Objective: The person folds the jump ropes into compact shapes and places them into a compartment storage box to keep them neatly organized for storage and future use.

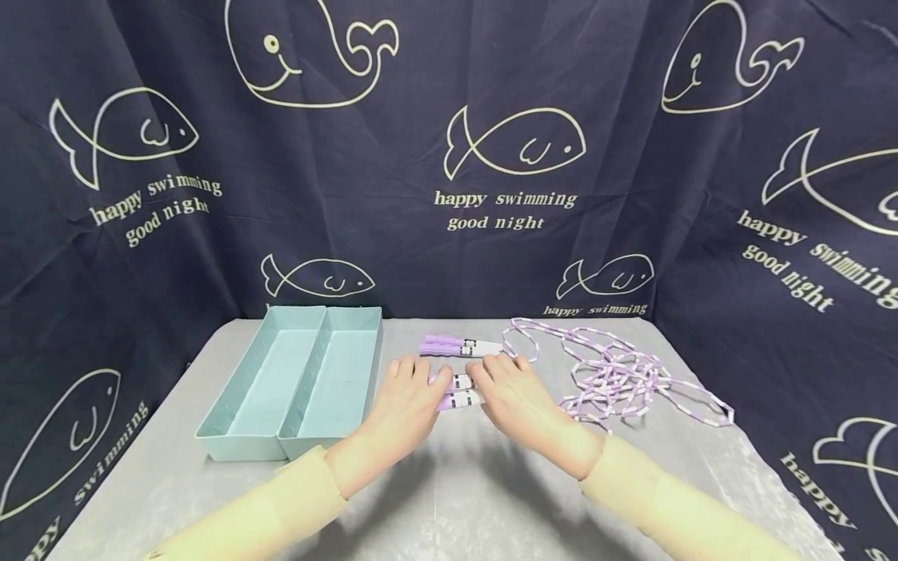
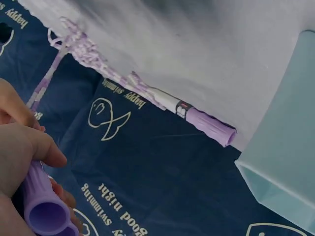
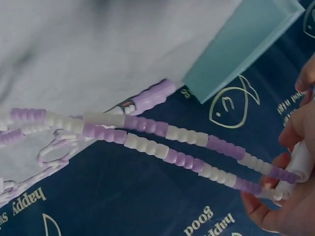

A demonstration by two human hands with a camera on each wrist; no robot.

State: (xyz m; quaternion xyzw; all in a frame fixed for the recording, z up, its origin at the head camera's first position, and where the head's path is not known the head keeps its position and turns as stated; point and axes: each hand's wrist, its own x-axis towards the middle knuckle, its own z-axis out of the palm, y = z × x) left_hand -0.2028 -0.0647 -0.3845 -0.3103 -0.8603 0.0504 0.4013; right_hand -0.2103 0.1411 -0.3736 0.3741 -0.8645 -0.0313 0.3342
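Both hands hold one pair of jump rope handles (image 1: 461,400), side by side above the table. My left hand (image 1: 412,399) grips their purple ends; the hollow butt of one purple grip (image 2: 37,189) points toward the left wrist camera. Around the white ends (image 3: 301,161) curl the fingers of my right hand (image 1: 517,399). Two strands of purple and white beaded rope (image 3: 146,146) run out from those ends. Just beyond the hands, a second pair of jump rope handles (image 1: 449,347) lies on the table, purple ends to the left.
A tangled heap of beaded rope (image 1: 617,374) spreads over the right side of the grey table (image 1: 449,499). Two long teal bins (image 1: 242,447) stand side by side at the left. A dark blue curtain (image 1: 393,179) with fish drawings hangs around the back and sides.
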